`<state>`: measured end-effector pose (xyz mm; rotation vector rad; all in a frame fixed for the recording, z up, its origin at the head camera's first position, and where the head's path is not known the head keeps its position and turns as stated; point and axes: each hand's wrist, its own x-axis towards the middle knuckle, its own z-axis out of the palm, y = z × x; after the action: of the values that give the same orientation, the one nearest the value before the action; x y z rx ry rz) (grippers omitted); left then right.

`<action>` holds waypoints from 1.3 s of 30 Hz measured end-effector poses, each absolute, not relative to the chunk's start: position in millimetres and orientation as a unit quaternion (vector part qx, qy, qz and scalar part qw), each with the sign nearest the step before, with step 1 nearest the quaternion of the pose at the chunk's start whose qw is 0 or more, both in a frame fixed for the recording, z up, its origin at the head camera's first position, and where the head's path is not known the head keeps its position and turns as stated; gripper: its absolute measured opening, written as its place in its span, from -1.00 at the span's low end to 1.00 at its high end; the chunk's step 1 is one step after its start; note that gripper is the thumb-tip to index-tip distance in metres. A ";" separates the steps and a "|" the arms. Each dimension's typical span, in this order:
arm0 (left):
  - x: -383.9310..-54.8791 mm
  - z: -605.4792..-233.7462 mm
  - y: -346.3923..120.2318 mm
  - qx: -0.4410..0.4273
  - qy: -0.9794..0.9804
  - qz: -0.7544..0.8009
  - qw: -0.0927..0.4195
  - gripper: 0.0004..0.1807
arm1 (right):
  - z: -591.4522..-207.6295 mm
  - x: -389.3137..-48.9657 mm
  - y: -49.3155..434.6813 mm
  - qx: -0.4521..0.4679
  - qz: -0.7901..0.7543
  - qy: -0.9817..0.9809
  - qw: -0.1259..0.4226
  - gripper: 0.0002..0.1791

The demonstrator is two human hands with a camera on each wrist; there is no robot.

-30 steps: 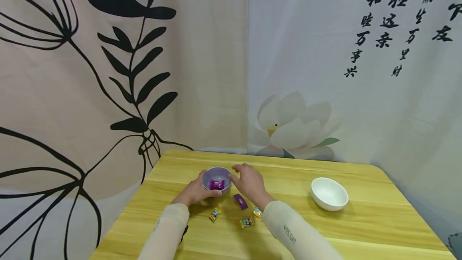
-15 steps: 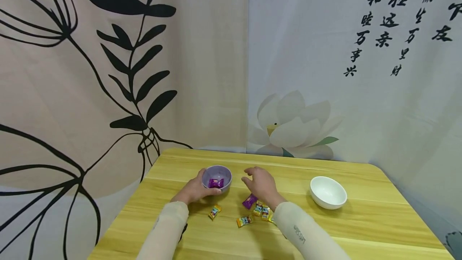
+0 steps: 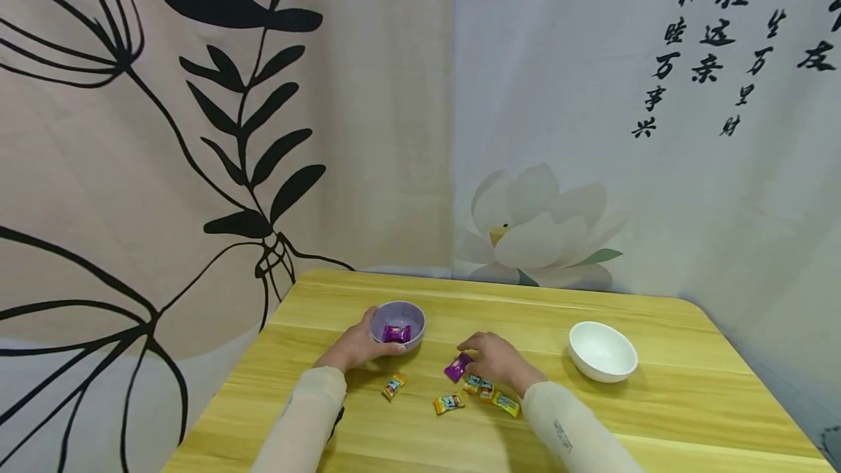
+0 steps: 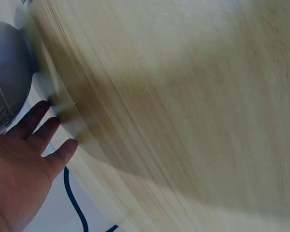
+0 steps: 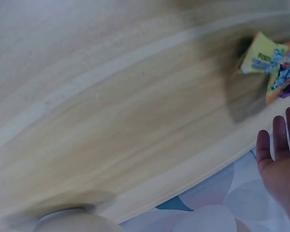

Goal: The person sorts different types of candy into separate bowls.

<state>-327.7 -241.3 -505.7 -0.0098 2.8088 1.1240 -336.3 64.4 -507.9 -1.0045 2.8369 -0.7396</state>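
My left hand [image 3: 358, 344] holds the purple bowl [image 3: 410, 345] by its side, thumb at the near rim and fingers round the far left. A purple-wrapped candy [image 3: 397, 334] lies inside the bowl. In the left wrist view three fingers of this hand [image 4: 26, 164] stretch beside the bowl [image 4: 7, 72]. Above a second purple candy [image 3: 456, 368] on the table is my right hand [image 3: 496, 358], fingertips close to it and thumb partly hidden. Seen from the right wrist, that hand's [image 5: 280, 154] visible fingers are loosely extended, near yellow candies [image 5: 263, 55].
Several yellow-wrapped candies lie on the wooden table [image 3: 690, 400]: one candy [image 3: 393, 386] below the bowl, another candy [image 3: 449, 404] to its right, and a row of candies [image 3: 506, 404] by my right wrist. A white bowl [image 3: 602, 352] stands at the right. Printed curtains hang behind.
My right hand has moved from the purple bowl's rim rightward, then down to the second purple candy. That candy has shifted slightly right. My left hand stays on the bowl.
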 end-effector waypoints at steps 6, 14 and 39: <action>-328.8 -506.2 -238.9 0.001 0.926 0.373 0.054 0.34 | -515.7 -337.6 64.3 -0.374 -0.197 0.906 -0.009 -0.65; -329.1 -506.6 -238.1 0.001 0.924 0.378 0.053 0.36 | -522.8 -337.0 62.5 -0.365 -0.153 0.918 -0.036 -0.76; -331.3 -510.3 -244.2 0.004 0.923 0.382 0.056 0.35 | -456.6 -348.4 -21.5 -0.278 -0.245 0.923 -0.100 -0.63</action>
<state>-331.3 -244.2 -510.3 0.0126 2.7999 1.1584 -348.4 -21.5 -456.6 -0.9346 3.1016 -0.8247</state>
